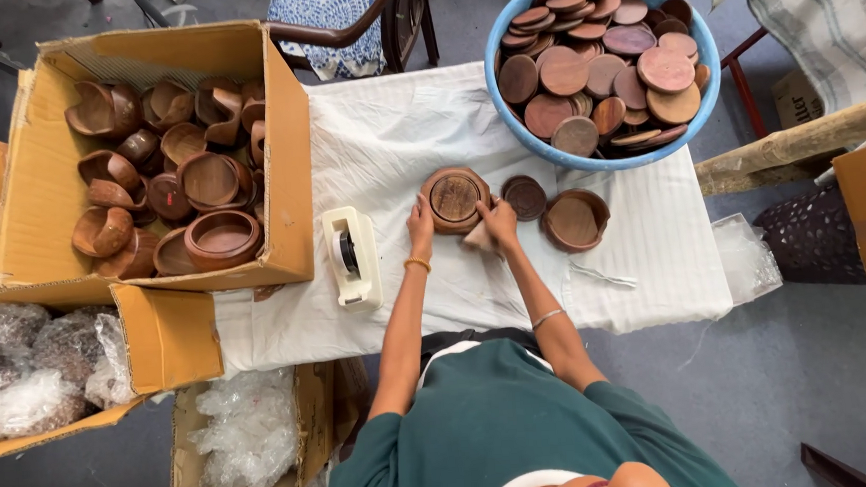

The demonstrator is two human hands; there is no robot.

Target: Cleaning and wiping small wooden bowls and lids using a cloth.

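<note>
A round, dark wooden bowl (pixel 455 199) is gripped at its rim between the left hand (pixel 420 221) and right hand (pixel 500 219), fingers closed on it, on the cloth-covered bench (pixel 386 136); a flat wooden lid (pixel 524 197) lies just beside; a white tape dispenser (pixel 353 256) stands near.

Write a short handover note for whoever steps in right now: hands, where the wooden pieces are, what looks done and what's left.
Left hand and right hand each grip a side of one round wooden bowl on the white cloth.
Right hand also seems to press a small brownish cloth under it.
Beside it: a small dark lid and a second bowl.
Blue tub holds many wooden discs; cardboard box holds many bowls.
Tape dispenser sits left, untouched.
Most pieces remain in tub and box.
</note>
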